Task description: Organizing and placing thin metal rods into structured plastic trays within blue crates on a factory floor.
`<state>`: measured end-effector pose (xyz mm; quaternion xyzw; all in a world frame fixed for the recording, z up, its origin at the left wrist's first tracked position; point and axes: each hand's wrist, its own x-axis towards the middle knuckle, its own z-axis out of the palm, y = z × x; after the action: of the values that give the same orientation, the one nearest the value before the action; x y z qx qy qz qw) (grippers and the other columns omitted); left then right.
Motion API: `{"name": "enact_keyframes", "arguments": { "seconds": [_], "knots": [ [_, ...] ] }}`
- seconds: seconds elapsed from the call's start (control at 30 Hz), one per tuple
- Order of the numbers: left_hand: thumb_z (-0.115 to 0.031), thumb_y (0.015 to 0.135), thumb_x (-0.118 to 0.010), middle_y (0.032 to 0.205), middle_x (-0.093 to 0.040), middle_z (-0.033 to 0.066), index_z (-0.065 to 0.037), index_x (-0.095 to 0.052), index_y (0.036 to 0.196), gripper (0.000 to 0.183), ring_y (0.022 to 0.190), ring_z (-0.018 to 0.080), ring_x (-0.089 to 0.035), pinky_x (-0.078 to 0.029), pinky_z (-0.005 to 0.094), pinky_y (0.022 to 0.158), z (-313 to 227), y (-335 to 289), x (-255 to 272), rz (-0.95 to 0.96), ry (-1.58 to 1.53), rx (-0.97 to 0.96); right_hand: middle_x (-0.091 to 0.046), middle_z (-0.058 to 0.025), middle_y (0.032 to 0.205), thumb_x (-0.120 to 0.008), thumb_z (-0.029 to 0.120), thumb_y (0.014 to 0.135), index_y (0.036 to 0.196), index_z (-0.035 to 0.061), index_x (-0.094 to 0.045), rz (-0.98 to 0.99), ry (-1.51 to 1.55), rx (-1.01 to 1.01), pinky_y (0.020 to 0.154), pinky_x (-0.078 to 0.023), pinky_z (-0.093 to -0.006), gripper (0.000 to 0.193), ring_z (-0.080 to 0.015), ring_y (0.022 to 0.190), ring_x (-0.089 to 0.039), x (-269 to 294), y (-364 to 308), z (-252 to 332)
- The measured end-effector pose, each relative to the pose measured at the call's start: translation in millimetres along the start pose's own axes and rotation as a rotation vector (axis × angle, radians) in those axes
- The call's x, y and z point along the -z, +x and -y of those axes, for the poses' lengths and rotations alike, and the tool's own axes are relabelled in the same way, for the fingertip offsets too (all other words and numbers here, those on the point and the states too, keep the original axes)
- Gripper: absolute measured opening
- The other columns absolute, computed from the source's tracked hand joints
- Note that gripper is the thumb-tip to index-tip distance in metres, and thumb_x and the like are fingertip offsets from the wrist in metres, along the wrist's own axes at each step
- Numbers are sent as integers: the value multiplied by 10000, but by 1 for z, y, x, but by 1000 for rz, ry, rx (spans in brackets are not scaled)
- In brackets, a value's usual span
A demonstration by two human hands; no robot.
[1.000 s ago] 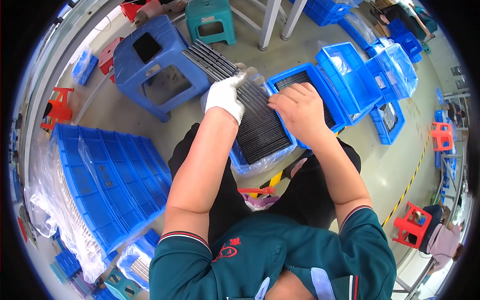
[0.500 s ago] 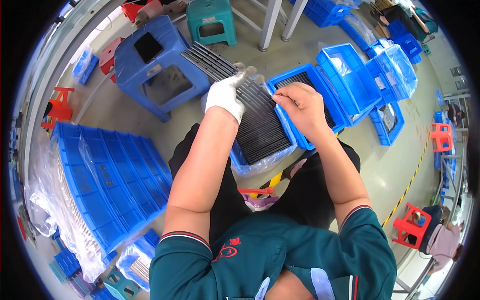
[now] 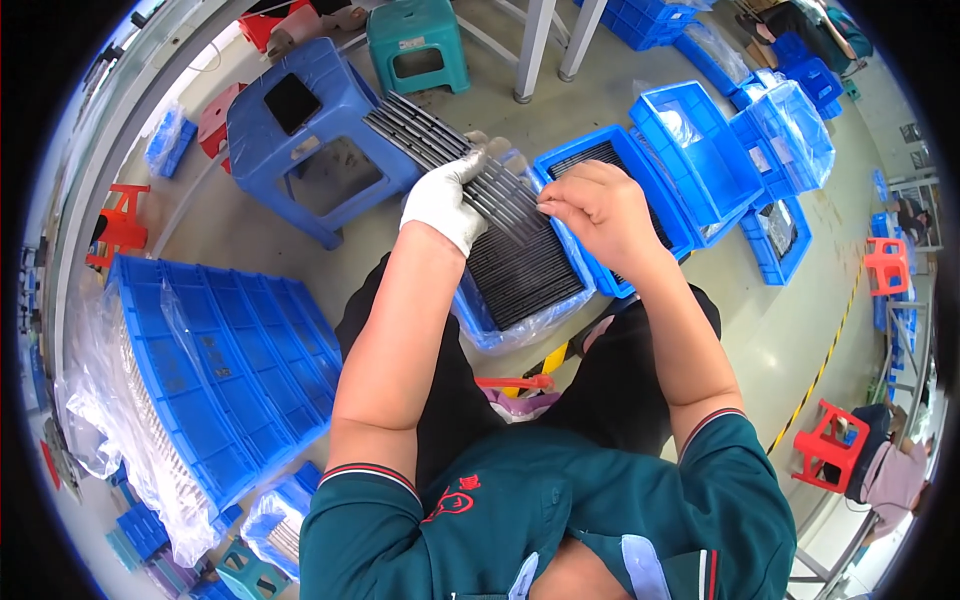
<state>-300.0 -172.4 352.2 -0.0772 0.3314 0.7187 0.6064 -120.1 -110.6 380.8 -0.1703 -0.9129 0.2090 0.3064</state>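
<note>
White-gloved left hand gripped slim grey-black rods above a film-lined blue plastic bin

Wrapped around the bundle, it held the rods fanned and slanted, their lower-right ends over the bin, their other ends reaching out beyond its upper-left side. Similar dark rods lay in rows inside the bin. Over its right edge, the bare right hand had thumb and fingers drawn narrow beside the rod ends; whether they gripped one could not be told. Up and left of the bin stood a square blue plastic stool.
</note>
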Motion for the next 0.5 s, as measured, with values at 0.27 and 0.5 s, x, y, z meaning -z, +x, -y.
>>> {"name": "enact_keyframes", "arguments": {
  "seconds": [0.27, 0.5],
  "knots": [
    [-48, 942, -473, 1096, -600, 163, -66, -555, 1069, 151, 974, 373, -609, -522, 579, 811, 1, -2, -2, 27, -2, 9, -615, -65, 738, -733, 94, 716, 772, 51, -662, 4, -105, -15, 655, -480, -349, 100, -254, 710, -593, -6, -2, 3],
    [-50, 942, -464, 1137, -576, 203, -35, -528, 1084, 157, 1040, 426, -579, -494, 582, 874, -1, -6, -1, 142, -29, -20, -633, -70, 772, -724, 71, 758, 817, 25, -672, 1, 97, -249, 643, -480, -302, 92, -199, 715, -603, -6, -1, -1]
  ]
}}
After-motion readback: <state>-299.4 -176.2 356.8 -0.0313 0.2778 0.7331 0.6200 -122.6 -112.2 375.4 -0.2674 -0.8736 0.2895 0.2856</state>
